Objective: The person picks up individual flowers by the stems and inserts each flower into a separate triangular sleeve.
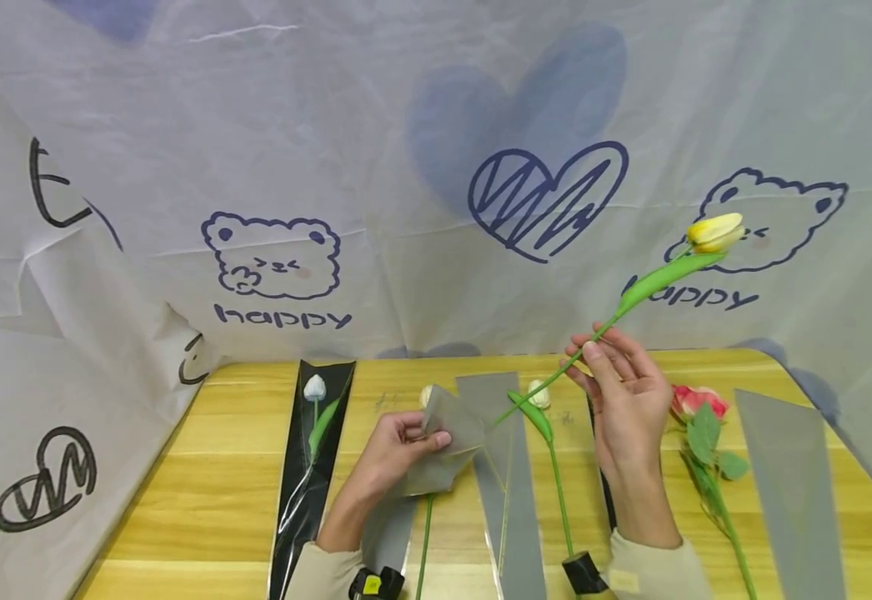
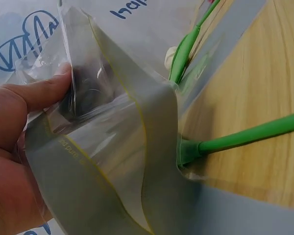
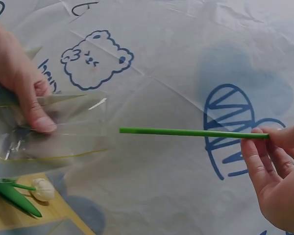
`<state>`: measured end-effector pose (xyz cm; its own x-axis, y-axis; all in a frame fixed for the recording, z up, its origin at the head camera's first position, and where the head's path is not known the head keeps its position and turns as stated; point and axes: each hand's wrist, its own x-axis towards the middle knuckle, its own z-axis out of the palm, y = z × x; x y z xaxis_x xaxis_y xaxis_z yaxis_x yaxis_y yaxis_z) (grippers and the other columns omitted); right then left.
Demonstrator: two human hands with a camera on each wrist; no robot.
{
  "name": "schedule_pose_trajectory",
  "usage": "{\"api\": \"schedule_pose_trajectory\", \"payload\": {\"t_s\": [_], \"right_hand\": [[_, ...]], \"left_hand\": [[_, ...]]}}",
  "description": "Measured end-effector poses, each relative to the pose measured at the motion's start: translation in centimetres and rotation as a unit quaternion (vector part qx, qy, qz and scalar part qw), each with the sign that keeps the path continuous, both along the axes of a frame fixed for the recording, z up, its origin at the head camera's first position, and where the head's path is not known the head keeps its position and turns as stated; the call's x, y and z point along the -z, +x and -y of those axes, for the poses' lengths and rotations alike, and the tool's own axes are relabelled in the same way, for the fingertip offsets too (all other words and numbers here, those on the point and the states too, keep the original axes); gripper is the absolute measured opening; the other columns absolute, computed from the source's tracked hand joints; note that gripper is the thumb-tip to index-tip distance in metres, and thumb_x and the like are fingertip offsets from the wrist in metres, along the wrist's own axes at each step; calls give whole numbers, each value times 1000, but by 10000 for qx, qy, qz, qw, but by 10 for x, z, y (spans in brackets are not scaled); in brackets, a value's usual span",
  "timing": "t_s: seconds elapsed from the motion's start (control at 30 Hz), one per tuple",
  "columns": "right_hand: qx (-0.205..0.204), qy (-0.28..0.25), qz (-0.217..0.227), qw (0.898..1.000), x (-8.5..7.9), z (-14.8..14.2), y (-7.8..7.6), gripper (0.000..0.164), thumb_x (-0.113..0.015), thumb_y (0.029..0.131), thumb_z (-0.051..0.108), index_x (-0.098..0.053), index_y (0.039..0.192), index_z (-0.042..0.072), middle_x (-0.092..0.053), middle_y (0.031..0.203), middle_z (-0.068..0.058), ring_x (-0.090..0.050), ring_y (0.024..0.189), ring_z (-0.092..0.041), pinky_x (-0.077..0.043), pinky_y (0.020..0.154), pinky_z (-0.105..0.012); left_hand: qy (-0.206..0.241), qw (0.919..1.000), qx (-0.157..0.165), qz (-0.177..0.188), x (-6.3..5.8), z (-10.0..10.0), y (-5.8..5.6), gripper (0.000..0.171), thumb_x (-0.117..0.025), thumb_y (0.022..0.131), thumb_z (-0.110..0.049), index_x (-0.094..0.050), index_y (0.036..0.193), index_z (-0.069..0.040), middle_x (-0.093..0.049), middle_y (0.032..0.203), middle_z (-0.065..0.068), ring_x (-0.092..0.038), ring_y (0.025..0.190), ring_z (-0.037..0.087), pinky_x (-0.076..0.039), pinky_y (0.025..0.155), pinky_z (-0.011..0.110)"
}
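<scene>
My left hand (image 1: 398, 446) grips a grey and clear flower sleeve (image 1: 454, 429), thumb on the near side. Thin yellow lines run along the sleeve's film in the left wrist view. Raised on the right, my right hand (image 1: 627, 408) pinches the stem of a yellow tulip (image 1: 715, 233) between thumb and fingers. The bloom points up and right, while the stem slants down toward the sleeve. In the right wrist view the cut stem end (image 3: 121, 130) lies just off the edge of the sleeve (image 3: 73, 127), with a small gap between them.
A white tulip in a black sleeve (image 1: 297, 500) lies left on the wooden table (image 1: 203, 467). Another white tulip (image 1: 553, 467) and a grey sleeve (image 1: 518, 500) lie between my hands. A pink rose (image 1: 702, 402) and another grey sleeve (image 1: 792, 483) are at right. Printed cloth (image 1: 406, 275) hangs behind.
</scene>
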<state>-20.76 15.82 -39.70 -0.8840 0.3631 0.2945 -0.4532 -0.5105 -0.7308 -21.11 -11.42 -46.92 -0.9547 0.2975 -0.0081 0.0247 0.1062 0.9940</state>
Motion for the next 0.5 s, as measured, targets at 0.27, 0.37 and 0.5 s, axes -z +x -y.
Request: {"api": "schedule_pose_trajectory", "payload": {"t_s": [0.27, 0.37, 0.5], "right_hand": [[-180, 891, 133, 9958, 2, 19, 3, 26, -71, 93, -7, -63, 116, -16, -74, 100, -16, -74, 88, -25, -61, 76, -36], [-319, 1197, 177, 9921, 3, 27, 5, 26, -70, 92, -11, -61, 114, -20, -73, 102, -14, -75, 88, -24, -61, 75, -36], [-543, 1527, 247, 9865, 6, 34, 7, 25, -71, 90, -13, -60, 111, -21, -72, 103, -12, -75, 89, -23, -61, 77, -37]], "left_hand": [[-37, 9998, -17, -190, -7, -4, 4, 22, -72, 95, -1, -69, 109, 16, -74, 102, 26, -71, 86, 11, -54, 77, 23], [13, 9996, 2, -269, -11, -7, 6, 20, -70, 96, -1, -68, 106, 16, -74, 101, 26, -69, 85, 9, -54, 78, 23], [98, 9995, 30, -293, -18, -11, 9, 20, -68, 98, -3, -68, 107, 15, -75, 102, 24, -69, 86, 8, -53, 80, 23]]}}
